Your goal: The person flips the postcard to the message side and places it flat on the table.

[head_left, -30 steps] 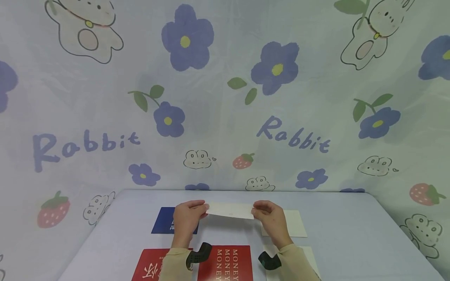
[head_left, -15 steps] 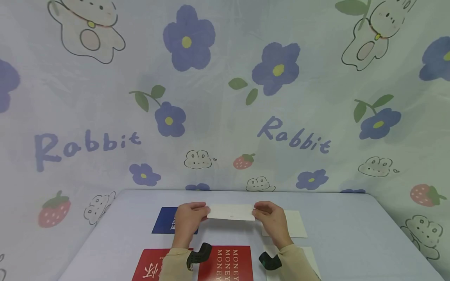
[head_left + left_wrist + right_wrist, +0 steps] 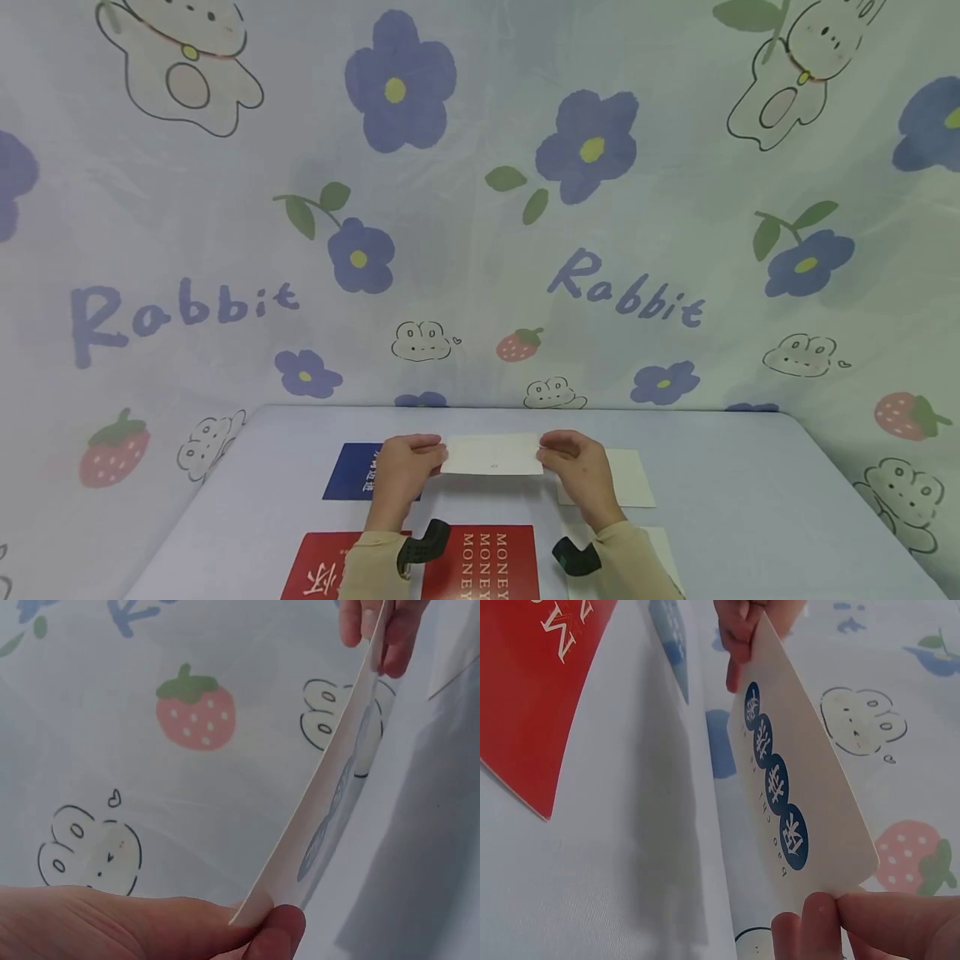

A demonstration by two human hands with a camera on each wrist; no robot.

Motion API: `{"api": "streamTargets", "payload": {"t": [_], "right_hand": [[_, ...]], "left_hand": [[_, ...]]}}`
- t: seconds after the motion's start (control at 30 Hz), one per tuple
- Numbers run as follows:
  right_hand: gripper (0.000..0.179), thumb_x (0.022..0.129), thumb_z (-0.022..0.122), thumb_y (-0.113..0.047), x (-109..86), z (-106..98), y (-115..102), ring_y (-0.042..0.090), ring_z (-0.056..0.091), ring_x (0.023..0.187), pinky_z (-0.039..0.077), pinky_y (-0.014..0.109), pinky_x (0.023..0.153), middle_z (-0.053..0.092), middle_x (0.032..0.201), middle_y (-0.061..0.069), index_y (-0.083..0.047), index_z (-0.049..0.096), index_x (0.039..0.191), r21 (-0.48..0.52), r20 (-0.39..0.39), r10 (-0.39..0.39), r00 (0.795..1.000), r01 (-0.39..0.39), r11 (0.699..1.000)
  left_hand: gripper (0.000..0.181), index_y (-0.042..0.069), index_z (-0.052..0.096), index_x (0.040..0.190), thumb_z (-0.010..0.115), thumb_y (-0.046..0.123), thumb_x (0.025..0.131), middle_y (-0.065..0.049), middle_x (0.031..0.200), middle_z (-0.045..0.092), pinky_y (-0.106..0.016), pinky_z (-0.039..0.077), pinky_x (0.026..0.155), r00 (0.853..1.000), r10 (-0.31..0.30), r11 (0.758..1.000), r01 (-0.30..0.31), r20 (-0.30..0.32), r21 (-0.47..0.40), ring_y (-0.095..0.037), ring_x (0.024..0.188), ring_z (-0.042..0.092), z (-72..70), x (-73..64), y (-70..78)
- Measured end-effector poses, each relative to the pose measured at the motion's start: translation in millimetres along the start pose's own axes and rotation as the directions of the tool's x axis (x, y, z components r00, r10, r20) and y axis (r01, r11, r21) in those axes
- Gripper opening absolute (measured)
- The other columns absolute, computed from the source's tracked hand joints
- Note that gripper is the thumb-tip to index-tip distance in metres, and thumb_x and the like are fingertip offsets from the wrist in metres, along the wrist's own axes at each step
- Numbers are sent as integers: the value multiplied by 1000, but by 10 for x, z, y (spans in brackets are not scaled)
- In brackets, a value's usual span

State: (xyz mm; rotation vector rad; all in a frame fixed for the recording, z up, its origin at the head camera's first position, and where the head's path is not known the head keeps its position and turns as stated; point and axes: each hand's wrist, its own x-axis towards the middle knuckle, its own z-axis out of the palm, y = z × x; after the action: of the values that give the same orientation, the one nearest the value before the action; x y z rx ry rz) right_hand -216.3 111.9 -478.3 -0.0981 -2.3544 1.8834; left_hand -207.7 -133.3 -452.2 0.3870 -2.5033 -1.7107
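A cream card [image 3: 491, 456] is held up above the table, stretched level between both hands. My left hand [image 3: 405, 477] pinches its left end between thumb and fingers, and my right hand [image 3: 581, 468] pinches the right end the same way. In the head view the card's plain side shows, with a tiny mark near the lower edge. The right wrist view shows the other side, where a row of dark blue ovals [image 3: 778, 784] carries white characters. Beneath the card, its shadow falls on the white tabletop.
A blue card [image 3: 347, 472] lies behind the left forearm. Nearer lie a red card [image 3: 311, 567] with white characters and a red card [image 3: 480, 562] printed MONEY. Two cream cards, one farther back [image 3: 633, 477], lie by the right arm. A patterned curtain [image 3: 480, 208] hangs behind.
The card has tilted, its near edge dropping a little, so more of its plain side faces the head camera. My left hand has shifted slightly right and down.
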Motion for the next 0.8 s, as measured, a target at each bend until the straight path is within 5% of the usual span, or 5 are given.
{"api": "streamTargets", "payload": {"t": [0.4, 0.8], "right_hand": [[25, 87, 75, -7, -18, 21, -4, 25, 70, 100, 58, 38, 84, 72, 110, 12, -1, 71, 111, -26, 35, 29, 999, -28, 999], [30, 85, 76, -4, -36, 27, -18, 28, 69, 102, 59, 42, 82, 71, 114, 13, -4, 70, 114, -126, 69, 41, 997, -32, 992]], "left_hand": [[26, -3, 73, 112, 72, 0, 86, -15, 99, 74, -34, 60, 69, 997, 79, 995, -78, -15, 59, -19, 76, 70, 23, -4, -15], [29, -1, 73, 114, 72, -1, 85, -13, 98, 75, -34, 58, 66, 995, 95, 983, -90, -20, 161, -20, 77, 69, 42, -7, -10]]}}
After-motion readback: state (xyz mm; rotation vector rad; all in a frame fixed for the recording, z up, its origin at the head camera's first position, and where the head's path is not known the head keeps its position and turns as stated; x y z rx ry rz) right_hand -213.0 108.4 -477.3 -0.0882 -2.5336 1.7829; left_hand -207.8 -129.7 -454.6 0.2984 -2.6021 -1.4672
